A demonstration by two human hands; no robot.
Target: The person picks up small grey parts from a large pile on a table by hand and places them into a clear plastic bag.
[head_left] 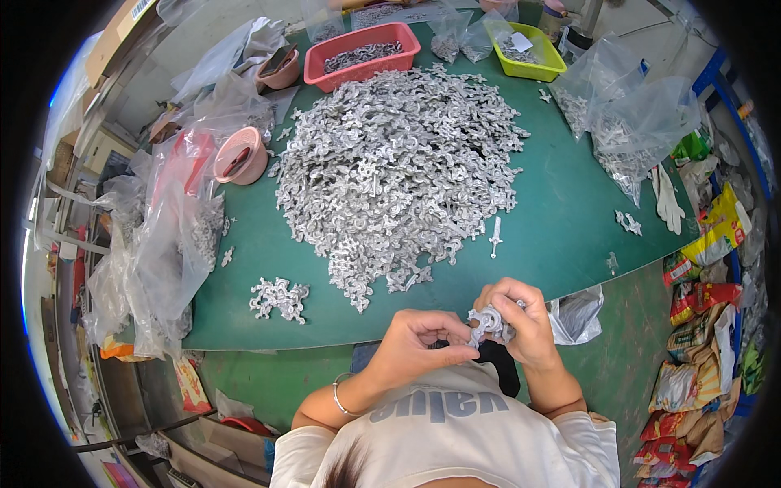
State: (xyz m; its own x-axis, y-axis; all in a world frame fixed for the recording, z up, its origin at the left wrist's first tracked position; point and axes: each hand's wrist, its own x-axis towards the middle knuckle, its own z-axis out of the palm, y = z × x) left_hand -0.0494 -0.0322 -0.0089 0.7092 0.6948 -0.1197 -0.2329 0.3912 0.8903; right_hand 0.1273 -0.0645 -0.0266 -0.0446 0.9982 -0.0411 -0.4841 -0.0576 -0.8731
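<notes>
Just off the table's near edge, my right hand (527, 324) is closed around a small bunch of silver metal castings (490, 322). My left hand (427, 340) meets the bunch from the left. Its fingers are bent and its thumb and fingertips pinch at the edge of one casting, partly hidden by the fingers. Beyond both hands rises a large heap of similar silver castings (399, 163) with curled, pronged shapes. A smaller pile of castings (279, 299) lies to the left near the edge. One straight, sword-like piece (495, 238) rests alone on the green table (561, 236).
Behind the heap stand a red tub (362, 53) and a yellow-green tub (527, 50) with metal pieces. A pink basket (241, 155) and plastic bags (175, 236) crowd the left. Filled clear bags (630, 130) and a white glove (667, 200) lie right. Colourful packets (700, 309) line the right shelf.
</notes>
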